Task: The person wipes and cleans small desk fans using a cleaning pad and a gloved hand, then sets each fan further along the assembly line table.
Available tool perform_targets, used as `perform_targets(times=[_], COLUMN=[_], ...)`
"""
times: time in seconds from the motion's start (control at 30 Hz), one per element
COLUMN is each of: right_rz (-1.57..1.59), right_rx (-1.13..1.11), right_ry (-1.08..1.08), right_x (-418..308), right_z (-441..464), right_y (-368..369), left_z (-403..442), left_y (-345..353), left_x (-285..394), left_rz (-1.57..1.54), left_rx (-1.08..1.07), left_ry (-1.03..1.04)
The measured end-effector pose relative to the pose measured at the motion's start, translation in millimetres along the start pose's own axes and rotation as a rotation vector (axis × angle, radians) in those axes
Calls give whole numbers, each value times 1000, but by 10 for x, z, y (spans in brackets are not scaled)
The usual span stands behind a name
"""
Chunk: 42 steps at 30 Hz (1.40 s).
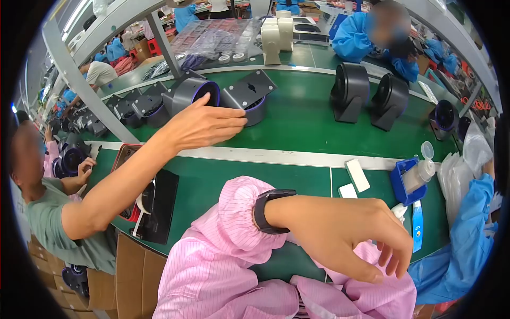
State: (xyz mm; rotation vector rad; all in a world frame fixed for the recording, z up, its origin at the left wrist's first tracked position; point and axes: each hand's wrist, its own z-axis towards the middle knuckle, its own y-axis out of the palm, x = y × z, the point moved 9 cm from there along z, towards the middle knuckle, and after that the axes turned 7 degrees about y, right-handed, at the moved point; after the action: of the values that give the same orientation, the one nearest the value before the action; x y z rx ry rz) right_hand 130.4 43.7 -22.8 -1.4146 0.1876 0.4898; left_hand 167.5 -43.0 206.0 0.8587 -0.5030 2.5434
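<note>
Left fingers (402,250) hang near a slim blue object (418,225).

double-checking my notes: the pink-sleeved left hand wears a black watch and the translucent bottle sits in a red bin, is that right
Red is wrong: the head view shows the translucent bottle in a blue bin. The pink-sleeved left hand does wear a black watch.

right hand: hidden | left co-worker's head (27,154): blurred | blue-sleeved person (465,234): cut off at right edge
</note>
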Motion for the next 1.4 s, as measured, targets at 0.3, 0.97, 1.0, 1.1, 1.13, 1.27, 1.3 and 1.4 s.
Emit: perform_targets(times=[0.3,0.97,1.0,1.1,1.13,1.27,1.3,1.4], right_rz=[116,-30,-19,60,199,529,805,1129], right_rx=[69,210,221,300,402,827,857,674], right_ry=[-45,-122,-115,-64,31,445,406,246], right_x=[97,-211,-214,-184,-92,503,623,367], right_z=[44,6,-8,-9,-28,-255,-250,-349], right_y=[224,-330,-335,-465,-655,-1040,-991,-1178], left_z=[-396,-4083,-3979,-3658,-3565,-3210,-3094,-2694], left_y=[-226,-2260,-2211,-1871,-1701,-790,-507,43], left_x=[-330,1072,1018,960,918,552,453,321], left_rz=[255,1804,1697,1701,1658,1129,1083,1101], left_rx=[170,1736,1793,1718,1660,1465,1444,1248], left_ry=[-398,-521,-665,-539,-424,-231,-223,-381])
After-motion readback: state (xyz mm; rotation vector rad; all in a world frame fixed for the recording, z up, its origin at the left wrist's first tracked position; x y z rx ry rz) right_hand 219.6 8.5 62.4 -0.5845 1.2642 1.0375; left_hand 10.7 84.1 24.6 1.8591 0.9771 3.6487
